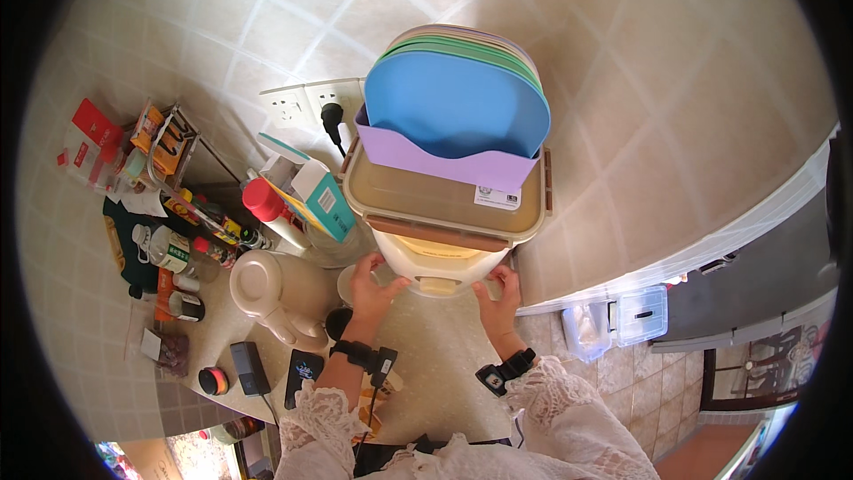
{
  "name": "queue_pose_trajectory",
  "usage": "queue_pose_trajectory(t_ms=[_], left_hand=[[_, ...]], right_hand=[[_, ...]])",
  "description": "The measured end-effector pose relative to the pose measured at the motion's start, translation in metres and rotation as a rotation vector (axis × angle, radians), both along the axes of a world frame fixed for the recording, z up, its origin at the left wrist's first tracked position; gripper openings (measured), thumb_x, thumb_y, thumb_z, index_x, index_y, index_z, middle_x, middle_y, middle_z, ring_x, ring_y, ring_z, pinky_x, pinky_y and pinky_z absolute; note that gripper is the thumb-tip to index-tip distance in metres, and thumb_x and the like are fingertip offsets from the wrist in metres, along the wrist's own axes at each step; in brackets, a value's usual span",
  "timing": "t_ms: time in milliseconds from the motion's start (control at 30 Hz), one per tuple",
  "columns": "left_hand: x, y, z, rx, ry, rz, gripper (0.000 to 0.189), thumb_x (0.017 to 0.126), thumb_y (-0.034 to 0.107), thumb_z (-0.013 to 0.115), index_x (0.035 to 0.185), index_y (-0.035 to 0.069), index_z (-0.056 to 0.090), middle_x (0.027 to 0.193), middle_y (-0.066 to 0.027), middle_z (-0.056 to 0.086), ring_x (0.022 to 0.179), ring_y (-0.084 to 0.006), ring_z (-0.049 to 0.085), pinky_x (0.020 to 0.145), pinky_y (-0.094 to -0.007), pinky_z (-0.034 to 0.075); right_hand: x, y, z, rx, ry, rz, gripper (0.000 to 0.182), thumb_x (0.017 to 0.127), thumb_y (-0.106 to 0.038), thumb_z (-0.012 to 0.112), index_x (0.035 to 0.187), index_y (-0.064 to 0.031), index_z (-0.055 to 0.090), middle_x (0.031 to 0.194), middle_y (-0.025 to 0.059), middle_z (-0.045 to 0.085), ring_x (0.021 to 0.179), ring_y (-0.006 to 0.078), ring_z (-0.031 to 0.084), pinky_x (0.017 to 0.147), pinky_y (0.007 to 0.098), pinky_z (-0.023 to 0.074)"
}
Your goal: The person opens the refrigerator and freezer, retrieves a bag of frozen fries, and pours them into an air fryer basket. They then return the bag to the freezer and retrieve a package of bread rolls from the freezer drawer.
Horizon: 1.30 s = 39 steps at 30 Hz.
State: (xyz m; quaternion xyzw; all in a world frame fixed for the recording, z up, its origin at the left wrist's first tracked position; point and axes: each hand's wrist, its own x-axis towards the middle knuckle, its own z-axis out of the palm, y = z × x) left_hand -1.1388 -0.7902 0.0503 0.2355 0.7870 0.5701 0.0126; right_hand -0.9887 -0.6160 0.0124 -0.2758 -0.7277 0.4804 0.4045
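A cream-and-yellow kitchen appliance (426, 270) with a front tab stands against the tiled wall. My left hand (373, 293) grips its lower left side, thumb toward the front. At the opposite side, my right hand (498, 300) holds the lower right corner with bent fingers. On the appliance rests a clear lidded food container (413, 197) with brown clips. Above it stands a purple holder (433, 157) with several upright plates in blue, green and other colours; the blue plate (456, 97) is in front. The fingertips behind the appliance are partly hidden.
Left of my left hand are a cup (348, 285) and a beige kettle (266, 290). Behind them are a teal-and-white carton (323, 203) and a red-capped bottle (266, 203). A phone (303, 373) and a black power adapter (250, 368) lie nearer. A wall edge (553, 297) bounds the right.
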Motion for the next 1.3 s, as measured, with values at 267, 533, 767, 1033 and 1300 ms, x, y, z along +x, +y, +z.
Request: queue_pose_trajectory(t_ms=[267,533,767,1033,1300], left_hand=[[-0.007,-0.003,-0.010,-0.005,0.031,-0.021,0.063,0.052,0.022,0.084,0.100,0.000,0.050,0.092,-0.0106,0.057,0.089,-0.0230,0.055,0.083,-0.0345,0.043],[-0.014,-0.004,-0.015,-0.017,-0.023,-0.076,0.057,0.054,0.023,0.084,0.094,0.001,0.049,0.092,-0.0093,0.055,0.086,-0.0214,0.052,0.081,-0.0333,0.043],[0.013,-0.006,-0.015,0.030,-0.084,0.038,0.048,0.063,0.023,0.081,0.092,0.001,0.050,0.089,-0.0098,0.053,0.083,-0.0222,0.051,0.078,-0.0335,0.042],[0.074,-0.029,0.011,-0.108,-0.023,0.017,0.038,0.069,0.012,0.072,0.097,0.001,0.049,0.092,-0.0116,0.051,0.086,-0.0237,0.050,0.078,-0.0311,0.041],[0.114,-0.054,0.013,-0.142,-0.102,-0.059,0.038,0.067,0.005,0.068,0.099,0.001,0.048,0.097,-0.0142,0.050,0.091,-0.0289,0.051,0.082,-0.0336,0.041]], right_hand=[[-0.001,0.006,0.000,0.025,-0.006,0.033,0.047,0.063,-0.020,0.079,0.095,-0.0005,0.050,0.085,0.0098,0.051,0.081,0.0229,0.051,0.075,0.0334,0.0426],[-0.002,0.009,0.008,0.087,-0.041,0.040,0.042,0.065,-0.021,0.078,0.088,-0.0020,0.048,0.079,0.0083,0.049,0.074,0.0209,0.049,0.069,0.0319,0.0420],[0.007,-0.006,0.016,-0.056,-0.069,0.023,0.031,0.074,-0.018,0.072,0.085,-0.0017,0.047,0.078,0.0071,0.046,0.074,0.0186,0.049,0.066,0.0284,0.0422],[0.047,-0.030,0.007,-0.239,-0.087,0.099,0.034,0.074,-0.015,0.071,0.089,-0.0021,0.044,0.092,0.0073,0.041,0.083,0.0174,0.046,0.068,0.0273,0.0439],[0.089,-0.053,0.002,-0.192,-0.135,0.073,0.034,0.073,-0.012,0.072,0.089,-0.0036,0.044,0.091,0.0061,0.040,0.081,0.0176,0.043,0.068,0.0273,0.0415]])
